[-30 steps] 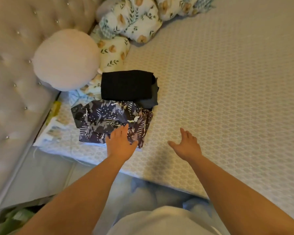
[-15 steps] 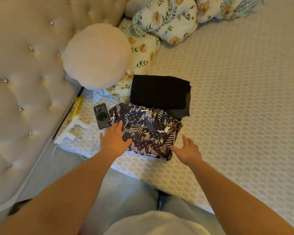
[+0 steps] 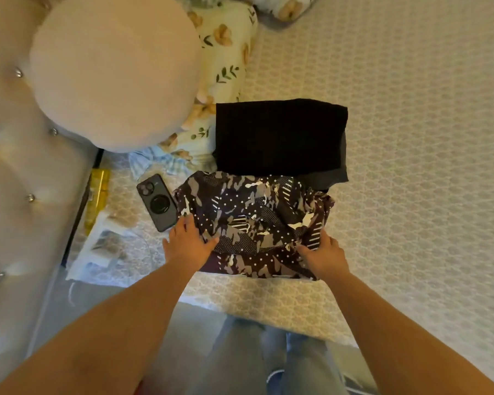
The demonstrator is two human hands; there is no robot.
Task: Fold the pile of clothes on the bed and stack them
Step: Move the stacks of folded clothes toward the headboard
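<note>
A folded dark garment with a white and grey pattern (image 3: 254,220) lies near the front edge of the bed (image 3: 411,138). Just behind it sits a folded black garment (image 3: 280,135) on top of a grey one (image 3: 335,178). My left hand (image 3: 187,242) rests against the patterned garment's near left corner, fingers straight and thumb lying on the cloth. At the near right corner my right hand (image 3: 322,252) touches the garment, its thumb on top and its fingers along the edge.
A black phone (image 3: 157,202) lies just left of the patterned garment. A round cushion (image 3: 114,72) and floral pillows (image 3: 226,52) sit at the back left against the tufted headboard (image 3: 12,166). A yellow packet (image 3: 97,195) and papers (image 3: 103,243) lie by the bed's corner.
My right hand has moved left from the bare bed onto the patterned garment's right corner. My left hand has stayed at the garment's left side. The view has moved in closer over the clothes.
</note>
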